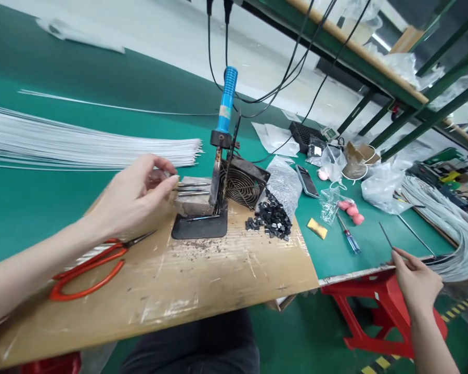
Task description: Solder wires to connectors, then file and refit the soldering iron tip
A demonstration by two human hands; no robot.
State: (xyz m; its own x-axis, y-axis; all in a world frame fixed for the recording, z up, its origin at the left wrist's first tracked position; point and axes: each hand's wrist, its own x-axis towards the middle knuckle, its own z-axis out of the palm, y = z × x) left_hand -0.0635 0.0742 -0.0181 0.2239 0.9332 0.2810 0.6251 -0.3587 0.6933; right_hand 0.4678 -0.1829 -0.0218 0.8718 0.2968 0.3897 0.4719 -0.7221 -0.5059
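Observation:
My left hand [140, 189] is closed in a pinch at the left end of thin metal rods [195, 189], which lie over a grey block [193, 205] beside the blue-handled soldering iron [228, 98]. The iron stands tip down in a holder on a black base plate [198, 228]. At the right, beyond the table edge, my right hand [417, 275] pinches a thin dark rod [385, 235] that points up and left. Orange-handled scissors [93, 265] lie below my left forearm on the cardboard [226, 280].
A round fan [245, 182] stands behind a pile of small black parts [275, 215]. White wires [81, 143] lie at the left. A phone [307, 181], screwdriver [351, 239] and coiled grey cable [452, 223] lie rightward. A red stool [374, 311] stands below the edge.

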